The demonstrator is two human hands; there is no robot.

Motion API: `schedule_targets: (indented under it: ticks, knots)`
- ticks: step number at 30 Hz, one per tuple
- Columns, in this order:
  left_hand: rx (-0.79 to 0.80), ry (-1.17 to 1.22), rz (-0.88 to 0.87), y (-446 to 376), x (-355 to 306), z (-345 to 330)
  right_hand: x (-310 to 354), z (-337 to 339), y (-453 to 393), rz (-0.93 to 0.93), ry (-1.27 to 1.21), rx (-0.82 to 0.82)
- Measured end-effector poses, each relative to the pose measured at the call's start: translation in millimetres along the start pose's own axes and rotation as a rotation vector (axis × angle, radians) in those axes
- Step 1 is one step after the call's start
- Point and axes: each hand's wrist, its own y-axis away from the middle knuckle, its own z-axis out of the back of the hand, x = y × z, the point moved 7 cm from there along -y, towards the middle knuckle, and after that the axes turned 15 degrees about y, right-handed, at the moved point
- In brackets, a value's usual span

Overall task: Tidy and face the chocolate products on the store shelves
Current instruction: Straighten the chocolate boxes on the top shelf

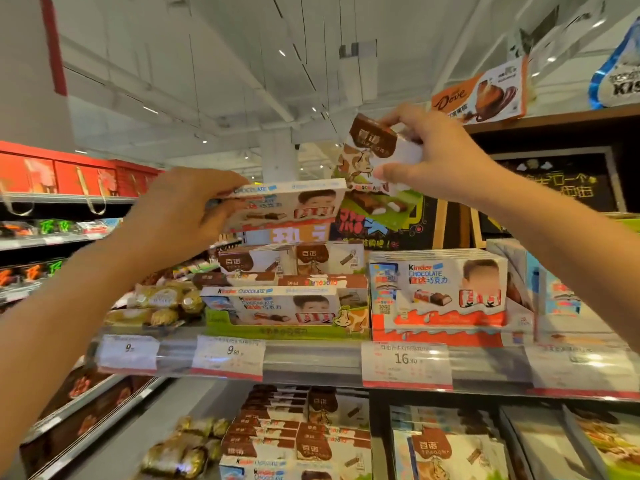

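My left hand [183, 209] grips the left end of a flat white Kinder chocolate box [287, 206], held up level above the shelf. My right hand [429, 161] holds a brown-and-white chocolate box with a cow picture [370, 150], raised higher, near the upper shelf. Below them, on the middle shelf, another Kinder box [273, 306] lies in a green display tray [280, 329], with brown-and-white boxes [291, 261] stacked behind it. A row of larger Kinder boxes [440, 292] stands upright to the right.
Gold foil-wrapped chocolates [162, 303] lie at the shelf's left end. Price tags [405, 365] line the shelf's front rail. A Dove box [485, 95] and a Kisses bag [616, 74] sit on the top shelf. More chocolate boxes [304, 434] fill the shelf below. An aisle of shelves runs along the left.
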Motion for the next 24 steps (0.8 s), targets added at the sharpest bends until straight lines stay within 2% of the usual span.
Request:
schedule_targets:
  ticks: [4, 7, 14, 18, 24]
  knots:
    - [0.051, 0.004, -0.064, 13, -5, 9, 4, -35, -14, 0.004, -0.021, 0.235]
    - [0.03, 0.013, -0.065, 24, -7, 14, 9, -69, -22, 0.04, -0.027, 0.382]
    - [0.034, -0.005, -0.066, 33, -7, 19, 27, -96, -39, 0.097, -0.071, 0.482]
    - [0.032, 0.033, -0.024, 39, -1, 16, 22, -116, -31, 0.115, -0.038, 0.599]
    - [0.073, 0.028, -0.022, 40, -5, 9, 14, -140, -14, 0.129, 0.003, 0.61]
